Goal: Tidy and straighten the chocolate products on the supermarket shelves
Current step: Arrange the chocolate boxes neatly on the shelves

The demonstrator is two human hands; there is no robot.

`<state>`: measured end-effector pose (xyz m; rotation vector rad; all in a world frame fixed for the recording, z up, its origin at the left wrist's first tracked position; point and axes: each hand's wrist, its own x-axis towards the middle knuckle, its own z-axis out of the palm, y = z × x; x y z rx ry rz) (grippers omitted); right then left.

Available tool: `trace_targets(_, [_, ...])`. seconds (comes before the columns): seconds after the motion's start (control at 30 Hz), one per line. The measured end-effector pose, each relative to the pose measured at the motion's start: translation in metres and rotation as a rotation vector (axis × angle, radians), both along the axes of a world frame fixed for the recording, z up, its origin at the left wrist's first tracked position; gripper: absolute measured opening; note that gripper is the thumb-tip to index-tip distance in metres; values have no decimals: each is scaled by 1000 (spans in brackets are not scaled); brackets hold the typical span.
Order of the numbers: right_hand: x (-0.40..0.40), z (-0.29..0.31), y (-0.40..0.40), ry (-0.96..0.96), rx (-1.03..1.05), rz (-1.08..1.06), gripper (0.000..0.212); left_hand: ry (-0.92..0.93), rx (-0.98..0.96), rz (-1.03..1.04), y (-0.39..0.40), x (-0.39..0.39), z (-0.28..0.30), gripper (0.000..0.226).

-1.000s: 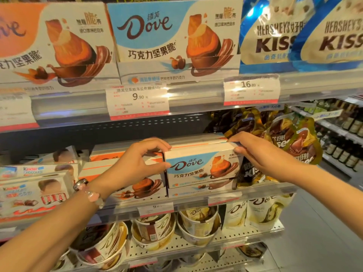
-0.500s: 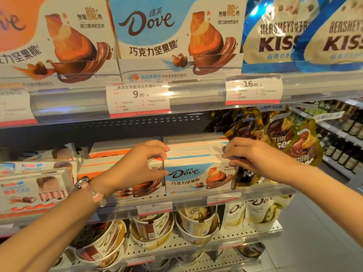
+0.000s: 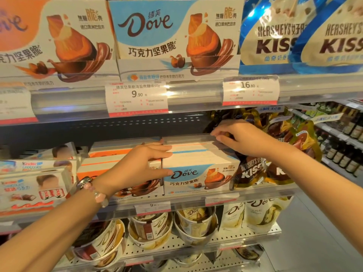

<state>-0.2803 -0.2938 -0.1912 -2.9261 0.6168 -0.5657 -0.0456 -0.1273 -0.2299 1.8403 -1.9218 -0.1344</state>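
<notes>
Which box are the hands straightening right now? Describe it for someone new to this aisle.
Find the middle shelf, under the 9.90 tag. The blue Dove box fronts its row between both hands, with orange Dove boxes on one side and dark Hershey's Kisses bags on the other.

Both arms reach forward; left hand (image 3: 135, 165) fingers lie straight, right hand (image 3: 243, 137) fingers bent downward
</notes>
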Motion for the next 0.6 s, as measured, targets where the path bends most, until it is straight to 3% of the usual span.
trace_targets(0.23, [44,4,-13,332,66,-36,29,131,-55,3,2,3,-4,51])
trace_targets(0.37, [56,12,-17,392,162,-64,32,157,-58,-14,3,4,-4,50])
trace_targets(0.6, [64,14,-21,392,206,-85,21,147,-31,-10,4,2,-4,51])
